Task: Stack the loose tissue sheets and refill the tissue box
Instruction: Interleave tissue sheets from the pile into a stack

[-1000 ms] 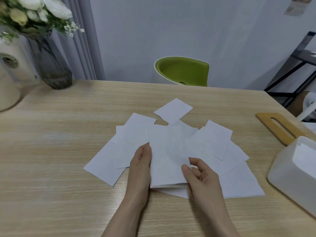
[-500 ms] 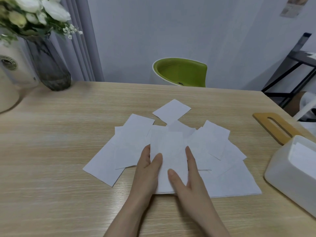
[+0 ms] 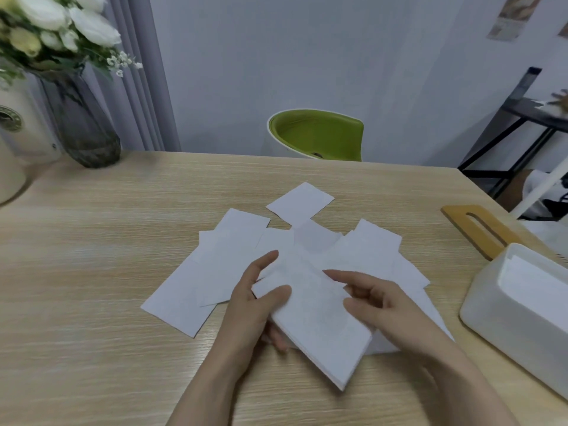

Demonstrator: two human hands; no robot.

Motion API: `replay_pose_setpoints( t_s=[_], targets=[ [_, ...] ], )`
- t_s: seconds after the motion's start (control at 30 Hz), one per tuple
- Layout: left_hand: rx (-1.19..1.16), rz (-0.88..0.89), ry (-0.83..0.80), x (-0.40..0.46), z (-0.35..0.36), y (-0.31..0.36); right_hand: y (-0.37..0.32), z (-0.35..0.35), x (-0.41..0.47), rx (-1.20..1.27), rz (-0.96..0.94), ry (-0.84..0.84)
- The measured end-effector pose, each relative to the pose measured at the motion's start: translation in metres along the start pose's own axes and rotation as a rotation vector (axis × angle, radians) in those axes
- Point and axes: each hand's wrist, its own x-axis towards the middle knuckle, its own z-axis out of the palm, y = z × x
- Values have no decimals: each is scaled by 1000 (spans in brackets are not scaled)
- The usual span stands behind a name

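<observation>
A small stack point(image 3: 319, 321) of tissue sheets is held just above the table point(image 3: 92, 272), tilted so that its near corner points toward 5 o'clock. It is gripped by the left hand point(image 3: 255, 305), thumb on top and fingers curled under its left edge. The right hand point(image 3: 378, 299) is at the stack's right edge with its fingers loosely bent; whether the stack is pinched by it or only touched cannot be told.

The loose sheets point(image 3: 227, 262) are spread in an overlapping fan behind and under the stack, from 9 o'clock round to 3 o'clock, with one sheet point(image 3: 299, 201) lying almost apart at 12 o'clock. The box point(image 3: 491, 302) stands open at 3 o'clock, some white tissue already seen inside, and its wooden lid point(image 3: 479, 232) lies flat just beyond it, at 2 o'clock.

The stacking seems barely begun, since most sheets are still scattered. For the step to be done well, the stack should be squared first: edges tapped level between both hands before another sheet is added. Each sheet is best lifted by a corner and laid flat, as thin tissue is easily creased or dragged along with its neighbours. The stack should be kept turned to match the box's long side.
</observation>
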Motion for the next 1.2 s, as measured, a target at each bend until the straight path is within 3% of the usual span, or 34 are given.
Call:
replay_pose_setpoints(
  t_s=[0.13, 0.23, 0.5, 0.7, 0.87, 1.0, 1.2],
  targets=[
    [-38, 98, 127, 0, 4, -1, 5, -1, -1, 188, 13, 212],
    [-127, 123, 180, 0, 6, -3, 13, 18, -7, 258, 8, 272],
    [36, 72, 93, -7, 14, -1, 18, 38, -14, 83, -99, 337],
    [133, 94, 76, -5, 31, 4, 9, 14, -22, 135, -77, 408],
    [176, 133, -8, 5, 61, 11, 2, -9, -40, 80, -107, 538],
    [177, 147, -102, 12, 99, 17, -1, -40, -68, 77, -101, 738],
    [262, 156, -339, 21, 177, 16, 8, -97, -107, -60, -20, 959]
  ],
)
